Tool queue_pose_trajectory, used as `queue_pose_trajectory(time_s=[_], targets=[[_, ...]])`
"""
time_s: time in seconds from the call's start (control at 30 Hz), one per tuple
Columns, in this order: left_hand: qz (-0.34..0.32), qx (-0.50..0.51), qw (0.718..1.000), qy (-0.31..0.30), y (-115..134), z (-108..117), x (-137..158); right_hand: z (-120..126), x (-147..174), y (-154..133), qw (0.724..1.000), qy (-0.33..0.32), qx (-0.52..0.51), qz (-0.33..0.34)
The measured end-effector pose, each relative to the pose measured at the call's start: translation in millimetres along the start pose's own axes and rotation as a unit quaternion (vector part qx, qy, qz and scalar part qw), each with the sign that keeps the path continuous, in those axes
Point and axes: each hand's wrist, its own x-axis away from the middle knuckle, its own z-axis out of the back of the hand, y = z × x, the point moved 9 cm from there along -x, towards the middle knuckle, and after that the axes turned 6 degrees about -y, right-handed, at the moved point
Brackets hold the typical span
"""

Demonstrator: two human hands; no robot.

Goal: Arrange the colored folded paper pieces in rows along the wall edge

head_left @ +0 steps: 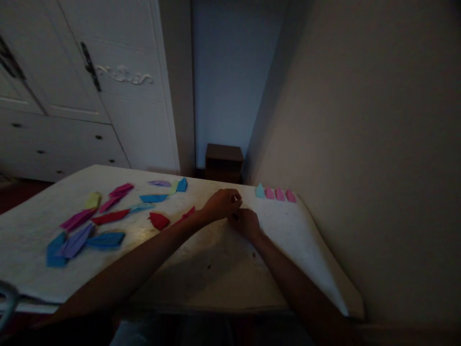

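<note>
Standing nearest the hands on the right, a light blue folded piece [260, 191] begins a row with three pink folded pieces [280, 194] right of the frame's centre, along the far edge of the table [306, 235]. Left of centre lies a red strip [187, 215], partly hidden by the left forearm [154, 253]. Between them, the left hand [223, 204] and right hand [247, 223] are close together, mid-frame. The left fingers are curled, thumb and index nearly closing a small loop; the right fingers bend inward, mostly hidden. Whether anything is pinched there, I cannot tell in this dim light. Such close fingerwork probably calls for a light pinch, tips kept near each other so nothing thin gets torn or wrongly creased, and the left forearm raised clear of the red strip. Farther out, scattered folded pieces [106, 240] in several colours cover the left of the frame; beyond stand a white wardrobe [140, 134], upper left, and a brown cabinet [224, 154] near centre.
</note>
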Motion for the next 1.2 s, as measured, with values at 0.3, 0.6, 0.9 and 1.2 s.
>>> queue_pose_trajectory(time_s=[0.3,0.6,0.9,1.2], targets=[[0.004,0.095,0.994,0.060,-5,-9,157,7,8,-6,0.996,0.045,-0.053,0.050],[-0.058,0.059,0.994,0.077,-20,-11,224,15,23,-26,0.980,0.070,-0.130,0.132],[-0.086,-0.019,0.992,0.094,-18,-22,233,0,55,-169,0.915,-0.079,-0.121,0.378],[-0.061,0.004,0.992,0.112,-25,-18,231,-22,40,-223,0.899,-0.203,0.004,0.388]])
